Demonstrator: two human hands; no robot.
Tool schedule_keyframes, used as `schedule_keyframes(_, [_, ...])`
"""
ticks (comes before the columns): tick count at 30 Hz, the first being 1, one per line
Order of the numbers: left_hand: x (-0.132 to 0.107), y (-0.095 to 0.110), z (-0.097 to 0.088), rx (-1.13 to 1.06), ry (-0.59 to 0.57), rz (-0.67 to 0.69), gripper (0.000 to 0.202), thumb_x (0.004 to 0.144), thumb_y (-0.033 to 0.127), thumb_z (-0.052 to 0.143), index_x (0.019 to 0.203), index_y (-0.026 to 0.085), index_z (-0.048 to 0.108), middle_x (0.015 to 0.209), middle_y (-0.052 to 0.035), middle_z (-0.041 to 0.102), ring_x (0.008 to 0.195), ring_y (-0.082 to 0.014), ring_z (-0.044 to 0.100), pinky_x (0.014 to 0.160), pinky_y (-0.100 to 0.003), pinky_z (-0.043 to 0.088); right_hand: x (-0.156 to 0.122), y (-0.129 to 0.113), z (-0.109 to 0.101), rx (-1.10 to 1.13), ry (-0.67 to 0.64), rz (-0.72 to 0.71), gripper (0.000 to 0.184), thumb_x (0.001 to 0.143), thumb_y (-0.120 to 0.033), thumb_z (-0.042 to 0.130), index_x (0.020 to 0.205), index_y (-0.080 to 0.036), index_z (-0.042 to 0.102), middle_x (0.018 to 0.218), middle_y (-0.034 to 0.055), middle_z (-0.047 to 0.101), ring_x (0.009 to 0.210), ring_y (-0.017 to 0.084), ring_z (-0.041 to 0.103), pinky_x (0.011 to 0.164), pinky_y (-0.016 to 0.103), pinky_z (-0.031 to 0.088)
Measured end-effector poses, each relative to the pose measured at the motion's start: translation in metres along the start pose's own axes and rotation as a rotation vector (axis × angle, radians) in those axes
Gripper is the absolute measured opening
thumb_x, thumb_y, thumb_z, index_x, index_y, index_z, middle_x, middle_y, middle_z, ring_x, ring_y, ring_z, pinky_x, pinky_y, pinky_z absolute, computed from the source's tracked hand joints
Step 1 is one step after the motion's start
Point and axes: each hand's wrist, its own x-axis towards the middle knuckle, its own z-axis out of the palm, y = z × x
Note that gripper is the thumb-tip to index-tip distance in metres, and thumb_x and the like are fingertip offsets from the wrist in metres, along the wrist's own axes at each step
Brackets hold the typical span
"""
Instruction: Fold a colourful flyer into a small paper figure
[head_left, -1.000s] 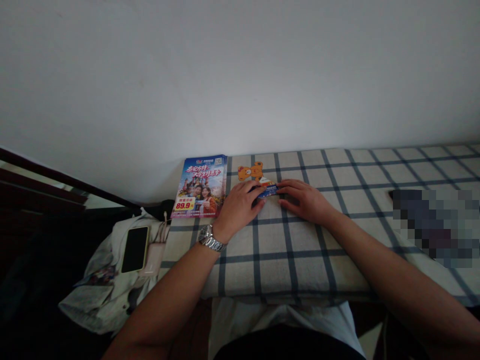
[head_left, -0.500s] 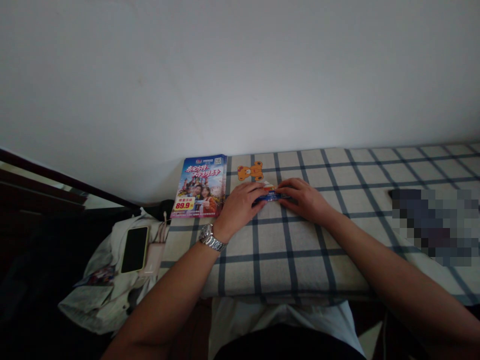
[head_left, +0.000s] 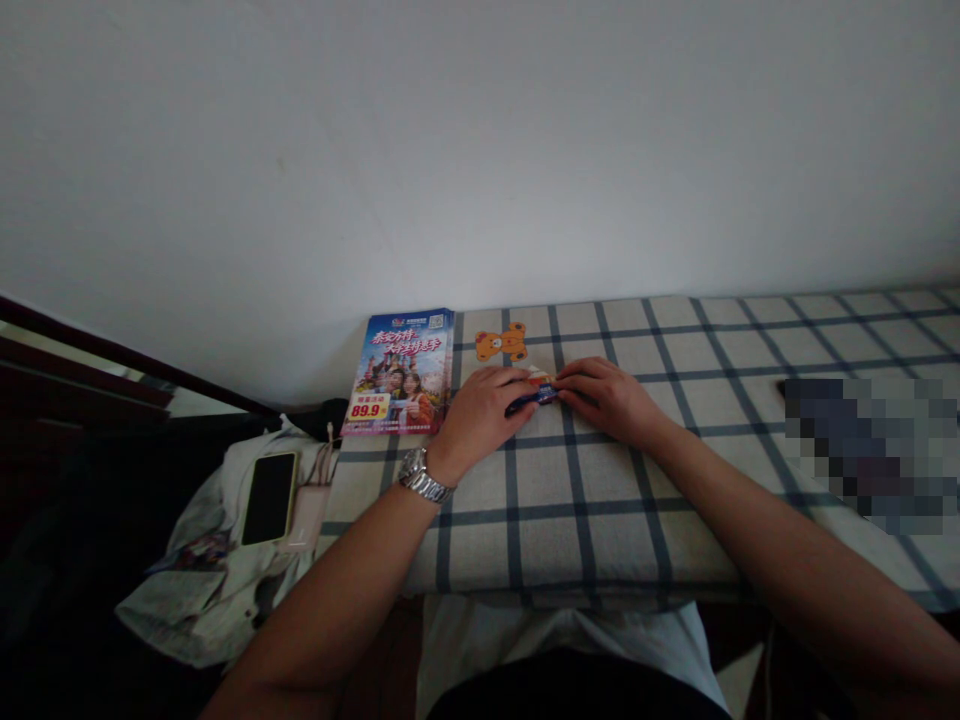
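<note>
Now both hands meet over a small folded paper strip (head_left: 534,396), blue with a bit of red and white. It lies on the checked cloth (head_left: 570,500) toward the far edge, close to the wall. The left hand (head_left: 480,412) comes in from the left with its fingers curled narrow, thumb and forefinger nipped on the strip's left end. The right hand (head_left: 611,400) mirrors it from the right, its fingers drawn together on the other end. The strip sits low, touching the cloth or just off it; which, I cannot tell.

Just beyond the strip lies an orange bear cutout (head_left: 501,343), apart from the hands. A stack of colourful leaflets (head_left: 401,372) lies to the far left, just beside the left hand. A metal watch (head_left: 422,476) sits on the left wrist. Off the cloth's left edge, a phone (head_left: 270,497) and a pale power bank (head_left: 304,518) rest on crumpled fabric.

The work looks like creasing or tightening a fold. Doing it well probably means holding both ends level, keeping the edges aligned before pressing, and running the fingertips outward from the middle so the crease stays straight. The soft cloth gives little backing, so firm and even pressure would help
</note>
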Motion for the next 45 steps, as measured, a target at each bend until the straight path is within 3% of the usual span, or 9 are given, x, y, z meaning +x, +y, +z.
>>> schedule_keyframes(11, [0.001,0.001,0.002,0.013,0.001,-0.022,0.019,0.102,0.028,0.069,0.119,0.026,0.077,0.126,-0.0031,0.074,0.115,-0.0243,0.069,0.105,-0.048,0.058,0.002,-0.005,-0.002,-0.026,-0.018,0.021,0.023,0.107,-0.033,0.055,0.111,-0.024,0.077,0.114,0.0105,0.076,0.106,0.029,0.071,0.095,0.048,0.061])
schedule_keyframes(17, [0.001,0.003,0.001,0.005,0.003,-0.075,0.018,0.104,0.027,0.065,0.117,0.024,0.078,0.128,-0.0032,0.075,0.114,-0.0234,0.070,0.102,-0.045,0.060,0.001,-0.004,-0.005,-0.010,0.074,0.000,0.016,0.104,-0.032,0.064,0.114,-0.027,0.074,0.117,0.0095,0.072,0.108,0.028,0.070,0.095,0.046,0.060])
schedule_keyframes(22, [0.001,0.004,0.000,0.009,0.039,-0.141,0.017,0.104,0.027,0.067,0.115,0.024,0.079,0.128,-0.0030,0.075,0.116,-0.0229,0.070,0.105,-0.044,0.059,0.001,-0.008,-0.007,-0.176,0.168,-0.055,0.018,0.102,-0.030,0.067,0.117,-0.024,0.076,0.112,0.0113,0.067,0.103,0.027,0.064,0.090,0.044,0.058])
schedule_keyframes(26, [0.001,0.005,-0.001,0.002,0.059,-0.172,0.018,0.103,0.029,0.068,0.116,0.023,0.079,0.127,-0.0045,0.074,0.116,-0.0230,0.070,0.106,-0.044,0.058,0.001,-0.012,-0.009,-0.262,0.056,-0.117,0.023,0.104,-0.029,0.064,0.122,-0.023,0.077,0.096,0.0094,0.069,0.088,0.025,0.062,0.077,0.039,0.056])
schedule_keyframes(30, [0.002,0.005,0.000,-0.010,0.049,-0.192,0.019,0.103,0.028,0.069,0.117,0.022,0.079,0.127,-0.0054,0.074,0.116,-0.0234,0.070,0.107,-0.043,0.058,-0.003,-0.011,-0.006,-0.207,-0.057,-0.125,0.025,0.107,-0.028,0.059,0.125,-0.022,0.075,0.105,0.0085,0.077,0.092,0.023,0.070,0.080,0.036,0.057])
schedule_keyframes(35, [0.003,0.004,0.001,-0.030,0.066,-0.201,0.019,0.102,0.027,0.069,0.118,0.020,0.078,0.126,-0.0065,0.075,0.117,-0.0233,0.070,0.108,-0.043,0.057,-0.007,-0.010,-0.001,-0.210,-0.131,-0.034,0.033,0.106,-0.029,0.060,0.137,-0.025,0.071,0.110,0.0078,0.081,0.092,0.022,0.076,0.075,0.031,0.057])
schedule_keyframes(40, [0.003,0.005,0.001,-0.042,0.086,-0.191,0.017,0.102,0.026,0.070,0.116,0.020,0.078,0.123,-0.0058,0.076,0.115,-0.0233,0.071,0.106,-0.043,0.058,-0.007,-0.010,0.000,-0.245,-0.149,-0.037,0.036,0.108,-0.032,0.057,0.142,-0.025,0.066,0.114,0.0088,0.079,0.098,0.023,0.075,0.079,0.031,0.058])
schedule_keyframes(45, [0.003,0.008,-0.002,-0.070,0.106,-0.181,0.014,0.103,0.023,0.068,0.115,0.021,0.076,0.116,-0.0042,0.079,0.107,-0.0214,0.073,0.098,-0.039,0.059,-0.003,-0.015,-0.003,-0.252,-0.086,-0.045,0.042,0.108,-0.030,0.055,0.148,-0.021,0.060,0.116,0.0116,0.077,0.104,0.027,0.074,0.089,0.040,0.062])
